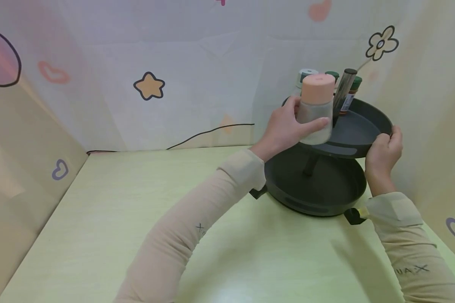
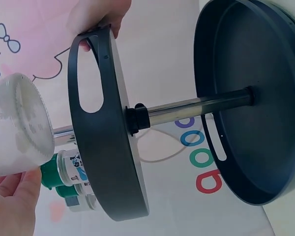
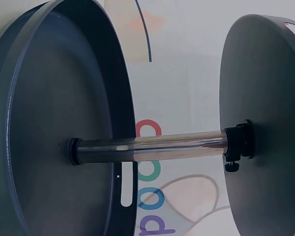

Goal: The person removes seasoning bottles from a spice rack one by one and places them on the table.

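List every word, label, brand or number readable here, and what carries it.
"good": backdrop, sideways, pieced together from both wrist views.
"UA X": right sleeve; may continue out of sight.
"X": left sleeve; marks beside it unclear.
Too small or blurred: print on the green-capped jars.

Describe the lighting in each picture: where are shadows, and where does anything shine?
Head view: soft-edged shadows on the table beside the left sleeve and right sleeve; left wrist view: the pole shines near the upper tray, darkens toward the lower tray; right wrist view: the pole glints, a thin highlight edges the lower tray.
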A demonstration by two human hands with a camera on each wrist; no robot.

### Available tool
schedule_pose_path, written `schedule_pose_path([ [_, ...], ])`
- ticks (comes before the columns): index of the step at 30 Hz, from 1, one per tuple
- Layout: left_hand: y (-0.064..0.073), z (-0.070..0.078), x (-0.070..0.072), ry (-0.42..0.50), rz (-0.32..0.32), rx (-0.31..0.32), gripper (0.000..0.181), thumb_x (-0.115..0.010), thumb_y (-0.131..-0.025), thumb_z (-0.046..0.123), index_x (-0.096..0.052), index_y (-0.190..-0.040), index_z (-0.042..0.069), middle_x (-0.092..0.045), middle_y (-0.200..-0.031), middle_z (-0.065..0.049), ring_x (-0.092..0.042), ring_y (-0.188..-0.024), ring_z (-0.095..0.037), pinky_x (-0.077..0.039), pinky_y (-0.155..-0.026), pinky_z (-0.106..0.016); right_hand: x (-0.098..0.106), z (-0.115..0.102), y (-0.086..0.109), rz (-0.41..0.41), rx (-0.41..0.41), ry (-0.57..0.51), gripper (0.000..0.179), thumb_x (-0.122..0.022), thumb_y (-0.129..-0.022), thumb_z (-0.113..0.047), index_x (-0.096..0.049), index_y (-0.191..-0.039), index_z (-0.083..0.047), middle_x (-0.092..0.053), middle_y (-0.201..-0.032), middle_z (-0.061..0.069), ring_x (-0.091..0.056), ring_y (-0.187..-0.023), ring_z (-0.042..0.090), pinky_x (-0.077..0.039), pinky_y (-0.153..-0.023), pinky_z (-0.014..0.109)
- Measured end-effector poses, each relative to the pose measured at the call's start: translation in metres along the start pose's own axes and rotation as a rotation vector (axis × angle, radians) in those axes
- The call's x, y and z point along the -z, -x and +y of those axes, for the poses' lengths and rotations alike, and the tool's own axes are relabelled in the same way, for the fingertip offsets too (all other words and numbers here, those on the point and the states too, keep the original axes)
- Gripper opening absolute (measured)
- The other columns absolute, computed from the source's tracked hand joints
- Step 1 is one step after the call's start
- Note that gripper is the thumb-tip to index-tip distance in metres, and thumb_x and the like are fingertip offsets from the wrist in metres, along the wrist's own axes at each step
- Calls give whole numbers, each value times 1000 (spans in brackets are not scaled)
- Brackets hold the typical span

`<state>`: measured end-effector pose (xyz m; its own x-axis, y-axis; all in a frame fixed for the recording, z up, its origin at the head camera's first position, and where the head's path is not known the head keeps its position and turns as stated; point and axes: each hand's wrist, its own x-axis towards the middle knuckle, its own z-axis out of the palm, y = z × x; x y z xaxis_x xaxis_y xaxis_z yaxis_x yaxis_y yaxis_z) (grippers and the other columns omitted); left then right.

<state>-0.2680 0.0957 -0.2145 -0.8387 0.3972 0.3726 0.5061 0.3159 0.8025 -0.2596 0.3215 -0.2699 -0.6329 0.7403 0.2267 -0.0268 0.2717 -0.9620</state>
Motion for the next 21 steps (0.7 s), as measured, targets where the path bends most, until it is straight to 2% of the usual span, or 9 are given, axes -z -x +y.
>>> schedule_pose_path([
  [4, 5, -3, 4, -3, -25, -15, 59, -64, -75, 43, -40, -120, 13, -52, -110, 5, -52, -94, -5, -45, -73, -15, 0, 0, 0, 2, 3, 3, 48, -21, -90, -17, -34, -136, -17, -33, -141, -7, -28, -124, -5, -19, -100, 8],
  [15, 21, -16, 13, -19, -94, 1, 59, -66, -75, 42, -42, -123, 18, -54, -115, 6, -53, -98, -6, -47, -78, -22, -1, 0, 0, 5, 19, -46, 45, -22, -90, -15, -42, -130, -14, -44, -132, -1, -37, -115, 2, -25, -98, 11],
  [21, 28, -25, 19, -17, -139, 24, 60, -67, -74, 43, -43, -123, 19, -55, -116, 6, -53, -99, -6, -47, -80, -25, -1, 1, -2, 3, 12, -36, 46, -22, -89, -15, -41, -131, -14, -42, -134, -3, -36, -116, 1, -24, -98, 10],
])
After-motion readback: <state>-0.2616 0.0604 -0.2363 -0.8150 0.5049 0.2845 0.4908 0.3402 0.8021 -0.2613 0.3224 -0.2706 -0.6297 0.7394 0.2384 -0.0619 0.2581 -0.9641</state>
